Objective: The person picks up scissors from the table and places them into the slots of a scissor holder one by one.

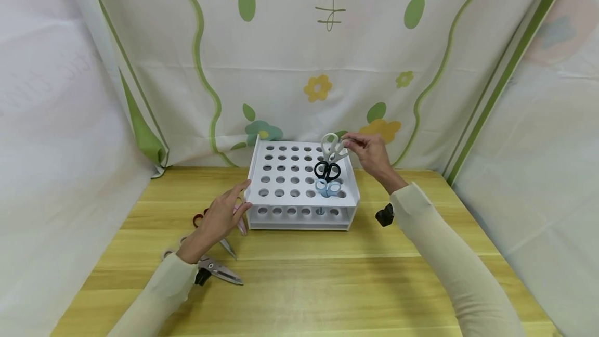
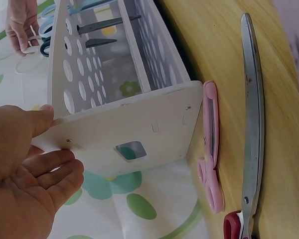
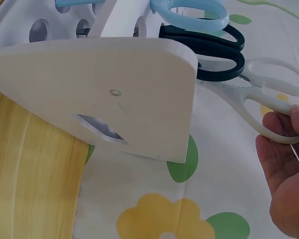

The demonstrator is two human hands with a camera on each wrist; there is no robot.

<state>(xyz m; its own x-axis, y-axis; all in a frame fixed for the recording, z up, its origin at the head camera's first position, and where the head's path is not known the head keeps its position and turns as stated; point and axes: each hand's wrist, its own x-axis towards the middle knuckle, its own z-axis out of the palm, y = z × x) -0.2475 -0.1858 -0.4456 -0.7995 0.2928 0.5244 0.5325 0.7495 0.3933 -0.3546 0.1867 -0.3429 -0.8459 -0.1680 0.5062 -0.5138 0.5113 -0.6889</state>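
Observation:
A white rack (image 1: 287, 175) with rows of round holes stands at the back of the table. My right hand (image 1: 371, 157) pinches one handle loop of white scissors (image 1: 333, 150), whose blades point down at the rack's far right; the blade tips are hidden. Black scissors (image 1: 327, 170) and light blue scissors (image 1: 327, 188) stand in holes in front of them, handles up. With thumb and fingertips my left hand (image 1: 220, 217) touches the rack's left side panel (image 2: 134, 134). Pink scissors (image 2: 209, 149) lie beside that panel, near long-bladed scissors with a red handle (image 2: 232, 225).
Grey scissors (image 1: 220, 271) lie on the wooden table (image 1: 318, 285), partly under my left wrist. A flower-printed cloth (image 1: 276, 92) hangs close behind the rack, with more cloth on both sides. Dark wrist devices (image 1: 385, 215) sit at the sleeve cuffs.

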